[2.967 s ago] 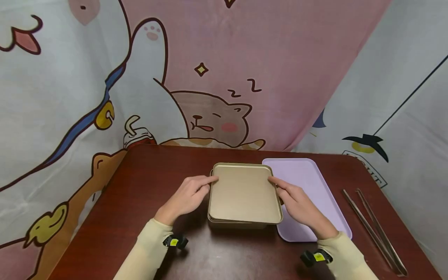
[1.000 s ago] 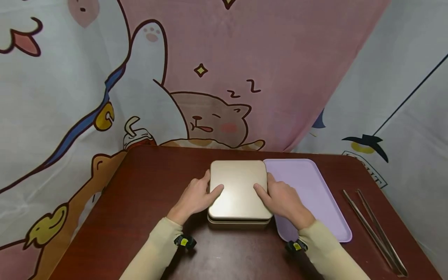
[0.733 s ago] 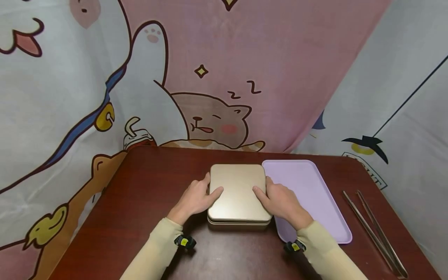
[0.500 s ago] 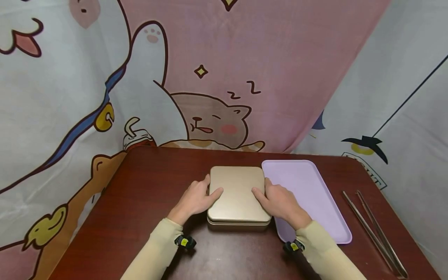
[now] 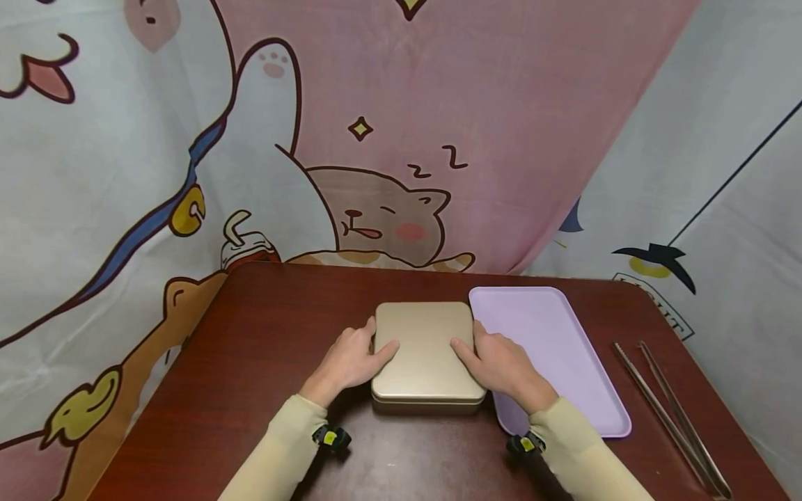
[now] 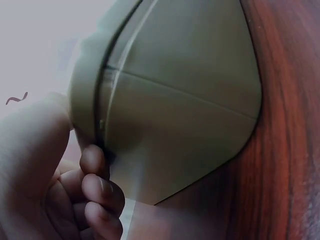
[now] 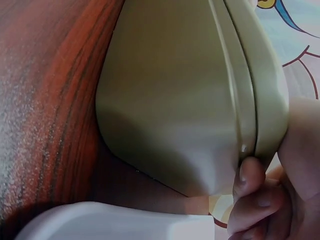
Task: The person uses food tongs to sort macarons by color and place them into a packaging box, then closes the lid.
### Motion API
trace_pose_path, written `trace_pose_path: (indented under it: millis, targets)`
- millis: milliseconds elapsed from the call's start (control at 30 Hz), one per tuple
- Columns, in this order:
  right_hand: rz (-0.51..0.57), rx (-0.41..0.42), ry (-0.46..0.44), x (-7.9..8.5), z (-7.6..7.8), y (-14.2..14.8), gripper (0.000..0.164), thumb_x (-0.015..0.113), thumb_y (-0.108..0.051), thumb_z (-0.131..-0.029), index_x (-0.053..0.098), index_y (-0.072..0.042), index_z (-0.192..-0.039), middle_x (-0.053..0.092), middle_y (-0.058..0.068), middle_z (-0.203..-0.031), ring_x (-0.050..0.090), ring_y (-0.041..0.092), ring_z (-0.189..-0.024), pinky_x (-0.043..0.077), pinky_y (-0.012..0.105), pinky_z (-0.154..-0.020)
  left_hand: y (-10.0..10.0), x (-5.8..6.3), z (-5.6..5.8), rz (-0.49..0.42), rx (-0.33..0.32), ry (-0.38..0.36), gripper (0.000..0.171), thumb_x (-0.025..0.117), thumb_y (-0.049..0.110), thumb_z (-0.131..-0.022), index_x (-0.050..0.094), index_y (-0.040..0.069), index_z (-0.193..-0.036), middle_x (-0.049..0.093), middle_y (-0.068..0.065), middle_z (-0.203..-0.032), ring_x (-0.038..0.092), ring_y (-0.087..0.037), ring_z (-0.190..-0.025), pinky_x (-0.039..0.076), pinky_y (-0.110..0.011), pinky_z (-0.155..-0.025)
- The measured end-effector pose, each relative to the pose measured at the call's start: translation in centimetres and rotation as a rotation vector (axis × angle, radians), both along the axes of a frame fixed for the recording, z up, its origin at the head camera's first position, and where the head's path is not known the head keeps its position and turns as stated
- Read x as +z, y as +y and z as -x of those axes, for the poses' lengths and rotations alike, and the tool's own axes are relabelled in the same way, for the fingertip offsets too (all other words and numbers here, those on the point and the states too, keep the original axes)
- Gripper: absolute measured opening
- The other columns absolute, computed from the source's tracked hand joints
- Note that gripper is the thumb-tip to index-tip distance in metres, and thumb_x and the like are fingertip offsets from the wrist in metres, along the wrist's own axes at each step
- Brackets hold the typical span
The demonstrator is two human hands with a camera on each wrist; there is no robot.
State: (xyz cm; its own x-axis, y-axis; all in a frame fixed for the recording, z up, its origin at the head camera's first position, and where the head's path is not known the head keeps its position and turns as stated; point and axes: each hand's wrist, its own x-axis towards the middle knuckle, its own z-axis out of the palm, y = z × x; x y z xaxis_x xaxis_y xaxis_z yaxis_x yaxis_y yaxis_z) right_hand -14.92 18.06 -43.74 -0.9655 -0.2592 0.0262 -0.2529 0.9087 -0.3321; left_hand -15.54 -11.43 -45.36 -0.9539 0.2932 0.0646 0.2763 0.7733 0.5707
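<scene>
A square gold-coloured metal tin (image 5: 429, 408) stands on the table with its smooth lid (image 5: 423, 348) seated on top. My left hand (image 5: 351, 358) grips the lid's left side, thumb on its top and fingers bent at the edge. On the opposite side my right hand (image 5: 504, 362) holds it the same way. The left wrist view shows curled fingertips (image 6: 104, 192) by the seam between lid and tin body (image 6: 180, 110). In the right wrist view, fingertips (image 7: 250, 177) touch the lid's lower edge, against the tin wall (image 7: 170, 100). The tin's inside is hidden.
A lilac tray (image 5: 551, 341) lies flat just right of the tin, partly under my right hand. Farther right are long metal tongs (image 5: 677, 417), their arms spread. The reddish-brown table (image 5: 282, 299) meets a printed cloth backdrop (image 5: 501, 139) at its far edge.
Three seconds ago the lid showed a raised rim, with pointing fingers at its sides. Since one second ago both hands have pressed the smooth lid down, and the gap above the tin has narrowed.
</scene>
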Motion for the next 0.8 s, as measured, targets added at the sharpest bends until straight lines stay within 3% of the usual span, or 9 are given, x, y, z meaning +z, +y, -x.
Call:
trace_pose_path:
  millis: [267, 600, 800]
  targets:
    - [0.004, 0.025, 0.01, -0.15, -0.03, 0.13, 0.073, 0.052, -0.047, -0.109, 0.045, 0.015, -0.146, 0.072, 0.031, -0.109, 0.073, 0.041, -0.095, 0.061, 0.058, -0.076, 0.15, 0.15, 0.02, 0.004, -0.005, 0.007, 0.088, 0.061, 0.054, -0.102, 0.041, -0.017, -0.151, 0.051, 0.0, -0.051, 0.045, -0.009, -0.046, 0.056, -0.032, -0.064]
    - [0.01, 0.033, -0.046, -0.27, 0.14, 0.23, 0.076, 0.049, -0.045, -0.11, 0.038, 0.018, -0.15, 0.068, 0.035, -0.119, 0.072, 0.042, -0.104, 0.061, 0.058, -0.085, 0.39, 0.54, 0.05, 0.001, 0.017, -0.043, 0.089, 0.061, 0.054, -0.101, 0.041, -0.016, -0.152, 0.052, -0.004, -0.051, 0.037, -0.011, -0.044, 0.051, -0.031, -0.06]
    - [0.041, 0.017, -0.067, -0.72, 0.05, 0.28, 0.08, 0.045, -0.048, -0.111, 0.031, 0.017, -0.155, 0.066, 0.037, -0.126, 0.07, 0.044, -0.111, 0.059, 0.06, -0.092, 0.39, 0.56, -0.01, 0.003, 0.021, -0.056, 0.089, 0.06, 0.054, -0.102, 0.039, -0.016, -0.153, 0.052, -0.004, -0.054, 0.049, -0.014, -0.052, 0.058, -0.036, -0.071]
